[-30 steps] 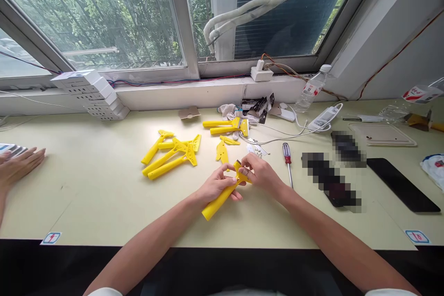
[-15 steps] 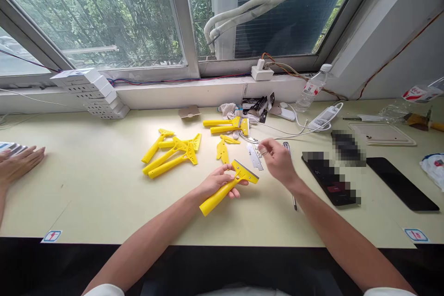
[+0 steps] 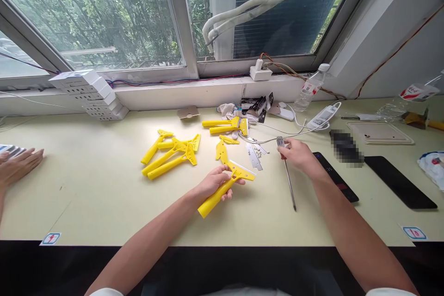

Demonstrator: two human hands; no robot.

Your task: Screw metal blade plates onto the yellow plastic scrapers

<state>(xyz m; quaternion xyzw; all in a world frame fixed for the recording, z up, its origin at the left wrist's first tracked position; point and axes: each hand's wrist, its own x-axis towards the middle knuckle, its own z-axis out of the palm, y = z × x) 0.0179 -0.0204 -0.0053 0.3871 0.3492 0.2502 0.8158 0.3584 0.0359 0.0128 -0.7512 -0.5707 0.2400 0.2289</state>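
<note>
A yellow scraper (image 3: 218,196) with a metal blade along its head rests in my left hand (image 3: 217,182), whose fingers close around its neck. My right hand (image 3: 299,155) grips the handle of a screwdriver (image 3: 288,180), its long shaft pointing down toward the table's front edge. Between the hands lie loose metal blades (image 3: 255,157) and several small screws (image 3: 258,152). Just beyond the held scraper are loose yellow head pieces (image 3: 221,151). Several yellow scraper handles (image 3: 171,164) lie in a group to the left, and two bladed scrapers (image 3: 225,126) lie farther back.
White boxes (image 3: 92,95) are stacked at the back left; another person's hand (image 3: 24,164) rests at the left edge. Cables, a power strip (image 3: 322,117) and a water bottle (image 3: 310,88) stand at the back right. Black phones (image 3: 400,182) lie on the table (image 3: 104,212) at right.
My right hand has moved right from above the blades and taken hold of the screwdriver that lay on the table. My left hand still holds the scraper, almost unmoved.
</note>
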